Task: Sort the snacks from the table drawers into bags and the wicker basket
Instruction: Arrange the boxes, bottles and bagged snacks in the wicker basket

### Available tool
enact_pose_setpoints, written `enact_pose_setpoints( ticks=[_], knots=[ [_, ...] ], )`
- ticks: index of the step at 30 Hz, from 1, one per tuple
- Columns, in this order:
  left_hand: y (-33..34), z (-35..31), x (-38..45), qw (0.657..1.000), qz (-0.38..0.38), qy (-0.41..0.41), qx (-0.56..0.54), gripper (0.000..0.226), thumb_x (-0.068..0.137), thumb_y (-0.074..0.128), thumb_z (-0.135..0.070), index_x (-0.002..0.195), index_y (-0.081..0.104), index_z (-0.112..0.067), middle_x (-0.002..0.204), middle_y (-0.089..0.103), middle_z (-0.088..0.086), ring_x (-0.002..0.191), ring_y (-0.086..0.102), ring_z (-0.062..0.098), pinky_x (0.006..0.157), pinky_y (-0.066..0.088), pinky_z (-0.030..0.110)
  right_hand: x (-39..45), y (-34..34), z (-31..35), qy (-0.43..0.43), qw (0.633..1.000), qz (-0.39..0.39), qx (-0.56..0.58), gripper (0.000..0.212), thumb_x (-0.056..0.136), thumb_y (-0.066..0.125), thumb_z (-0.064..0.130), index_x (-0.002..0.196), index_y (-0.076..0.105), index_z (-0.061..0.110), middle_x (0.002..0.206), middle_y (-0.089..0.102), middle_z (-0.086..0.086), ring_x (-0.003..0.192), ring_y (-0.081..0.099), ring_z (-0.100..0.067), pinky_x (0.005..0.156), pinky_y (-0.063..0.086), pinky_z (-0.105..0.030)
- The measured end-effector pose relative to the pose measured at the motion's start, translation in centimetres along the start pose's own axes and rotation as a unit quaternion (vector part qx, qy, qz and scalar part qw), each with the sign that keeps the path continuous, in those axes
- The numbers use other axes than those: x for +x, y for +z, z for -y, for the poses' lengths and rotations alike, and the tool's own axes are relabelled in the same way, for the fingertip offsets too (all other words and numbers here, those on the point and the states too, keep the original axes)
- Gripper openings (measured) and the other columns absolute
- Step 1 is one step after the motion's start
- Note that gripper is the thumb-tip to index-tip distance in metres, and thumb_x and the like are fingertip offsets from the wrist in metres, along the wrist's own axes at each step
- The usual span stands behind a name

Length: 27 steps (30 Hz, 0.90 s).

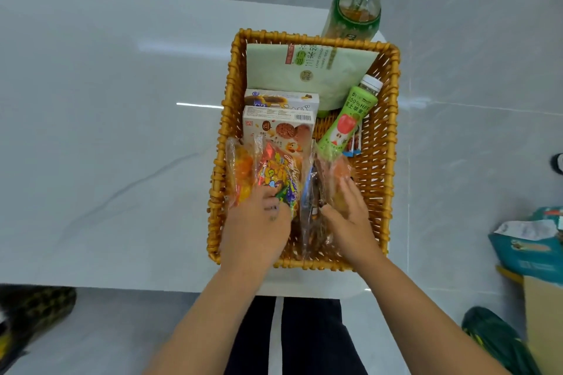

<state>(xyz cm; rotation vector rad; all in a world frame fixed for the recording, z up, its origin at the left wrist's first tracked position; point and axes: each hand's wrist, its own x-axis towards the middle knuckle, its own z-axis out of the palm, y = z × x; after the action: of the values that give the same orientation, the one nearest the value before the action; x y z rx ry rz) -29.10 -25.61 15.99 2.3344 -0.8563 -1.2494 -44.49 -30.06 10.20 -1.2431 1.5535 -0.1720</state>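
- Snack packets in crinkly clear film fill the near end of the wicker basket (393, 143), which sits on the white table (106, 85); they look light, soft and slippery, and what is inside may crush, so a gentle hold across the body or by a sealed end seems safest.
- Left hand (259, 222) has its fingers curled down onto the colourful candy packet (280, 173), apparently gripping its near end, with an orange-filled packet (240, 173) touching on its left.
- Right hand (347, 216) lies with fairly straight fingers pressed against another clear packet (335, 173); a dark-wrapped packet (310, 201) stands between the two hands.
- Two biscuit boxes (280, 125) stand on edge just behind the packets: stiff, light, easy to grasp by the sides.
- Apple juice bottle (350, 122) leans across the right half, smooth and heavier; it could tip onto the packets.
- Pale green pouch (304, 70) rests against the far wall.
- Large tea bottle (353, 12) stands outside, just beyond the far rim, clear of the hands.
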Motion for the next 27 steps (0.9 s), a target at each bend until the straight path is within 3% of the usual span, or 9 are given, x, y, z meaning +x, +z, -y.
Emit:
enact_pose_setpoints(
  ticks=[1,3,6,10,15,19,22,25,27],
  knots=[
    [-0.5,0.3,-0.1,0.997,-0.073,0.032,-0.016,0.027,0.093,0.05,-0.027,0.12,0.056,-0.026,0.109,0.063,-0.012,0.092,0.059,0.002,0.08,0.049,0.022,-0.2,0.3,0.3,-0.002,0.999,0.003,-0.037,0.08,0.088,0.055,0.05,0.152,0.009,0.037,0.159,0.0,0.014,0.147,0.0,-0.015,0.119,0.009,-0.053],
    [-0.8,1.2,0.3,0.986,-0.143,0.087,0.009,0.037,0.096,0.051,-0.023,0.133,0.049,-0.025,0.122,0.055,-0.011,0.112,0.05,0.006,0.096,0.045,0.028,-0.3,1.3,0.5,-0.009,0.988,0.007,-0.154,0.101,0.073,0.046,0.073,0.151,-0.006,0.035,0.159,-0.013,0.011,0.147,-0.012,-0.02,0.118,-0.002,-0.054],
    [0.6,2.5,1.6,0.975,-0.122,0.14,0.121,0.053,0.099,0.046,-0.02,0.151,0.032,-0.018,0.152,0.039,0.0,0.139,0.035,0.016,0.116,0.03,0.035,-0.2,2.6,-0.2,-0.012,0.964,-0.01,-0.266,0.112,0.074,0.049,0.075,0.146,-0.025,0.03,0.156,-0.025,0.003,0.144,-0.021,-0.027,0.115,-0.006,-0.055],
    [3.2,2.4,1.7,0.969,-0.078,0.162,0.169,0.067,0.1,0.043,-0.011,0.155,0.005,-0.01,0.164,0.008,0.004,0.151,0.004,0.015,0.12,-0.001,0.027,-0.4,3.3,-0.2,-0.019,0.93,-0.028,-0.365,0.107,0.084,0.043,0.068,0.144,-0.031,0.02,0.156,-0.025,-0.009,0.144,-0.017,-0.038,0.115,0.003,-0.06],
    [3.9,2.2,2.3,0.971,-0.071,0.142,0.181,0.068,0.104,0.032,-0.029,0.154,-0.013,-0.015,0.163,-0.015,0.0,0.15,-0.012,0.011,0.115,-0.015,0.023,-0.3,4.3,0.3,-0.007,0.912,-0.061,-0.406,0.102,0.083,0.022,0.078,0.145,-0.028,0.014,0.158,-0.018,-0.016,0.144,-0.011,-0.044,0.113,0.008,-0.065],
    [3.5,2.3,2.3,0.975,-0.058,0.143,0.163,0.07,0.104,0.034,-0.03,0.154,-0.013,-0.017,0.164,-0.014,-0.003,0.149,-0.013,0.008,0.116,-0.013,0.024,-0.2,4.0,0.4,0.002,0.915,-0.044,-0.401,0.103,0.081,0.021,0.081,0.146,-0.026,0.017,0.158,-0.019,-0.013,0.145,-0.011,-0.042,0.114,0.007,-0.062],
    [2.4,2.4,1.7,0.983,-0.094,0.137,0.073,0.067,0.102,0.041,-0.023,0.156,0.003,-0.019,0.165,0.005,-0.003,0.15,0.003,0.009,0.12,0.005,0.026,-0.4,2.1,0.5,-0.046,0.94,-0.025,-0.338,0.097,0.085,0.027,0.075,0.148,-0.022,0.022,0.159,-0.017,-0.007,0.146,-0.012,-0.035,0.118,0.006,-0.057],
    [0.4,3.3,1.8,0.962,-0.205,0.166,0.072,0.062,0.098,0.049,-0.017,0.154,0.022,-0.016,0.161,0.021,0.002,0.148,0.017,0.016,0.119,0.017,0.033,-0.8,-1.2,0.6,-0.178,0.949,-0.126,-0.228,0.08,0.09,0.036,0.057,0.153,0.003,0.021,0.161,0.002,-0.003,0.148,-0.004,-0.025,0.12,0.005,-0.046],
    [-0.7,4.4,2.4,0.96,-0.237,0.123,0.086,0.06,0.1,0.048,-0.023,0.154,0.022,-0.018,0.162,0.018,0.004,0.149,0.016,0.02,0.119,0.017,0.037,-0.3,-3.5,0.1,-0.181,0.936,-0.208,-0.22,0.072,0.092,0.047,0.043,0.152,0.014,0.02,0.16,0.009,-0.006,0.148,0.002,-0.027,0.116,0.006,-0.043]
  ],
)
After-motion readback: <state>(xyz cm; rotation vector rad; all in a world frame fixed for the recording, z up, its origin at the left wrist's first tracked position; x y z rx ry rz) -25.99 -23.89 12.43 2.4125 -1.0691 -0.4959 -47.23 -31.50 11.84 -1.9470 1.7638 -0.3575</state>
